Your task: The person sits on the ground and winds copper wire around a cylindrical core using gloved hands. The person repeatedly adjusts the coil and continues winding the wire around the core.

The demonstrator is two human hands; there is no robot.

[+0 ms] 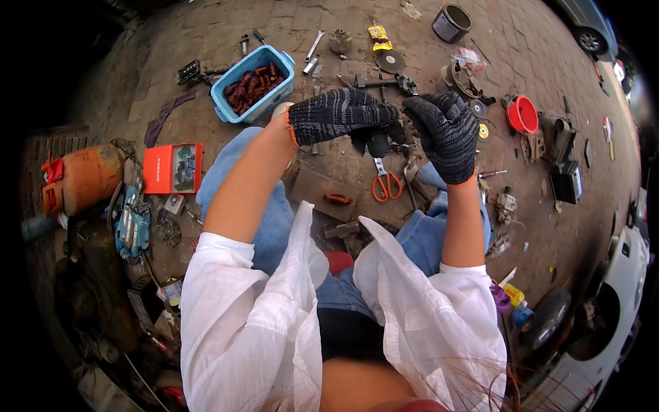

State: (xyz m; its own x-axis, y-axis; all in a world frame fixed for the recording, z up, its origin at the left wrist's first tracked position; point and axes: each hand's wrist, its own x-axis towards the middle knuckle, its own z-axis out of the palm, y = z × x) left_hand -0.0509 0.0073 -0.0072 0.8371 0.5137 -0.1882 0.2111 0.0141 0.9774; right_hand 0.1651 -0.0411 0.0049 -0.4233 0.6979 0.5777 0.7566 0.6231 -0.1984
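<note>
Both my hands wear dark grey knitted gloves with orange cuffs. My left hand [340,118] reaches to the right with its fingers pressed together. Close beside it, my right hand [445,136] has its fingers curled inward. Whatever the fingertips hold between them is too dark and small to make out. Just below the hands lie orange-handled scissors [386,187]. A reddish-brown bundle, like wound copper wire [336,199], rests on a flat plate [309,187] between my knees. More such bundles [254,89] fill a light blue basin [221,96] beyond my left forearm. A hammer [341,230] lies nearer me.
On the far ground are a wrench [314,46], a dark cutting disc [390,62] and a metal can [452,23]. To the left stand a red box [159,169] and an orange gas cylinder [93,178]. A red bowl [523,114] sits right, with a white car part [611,302] lower.
</note>
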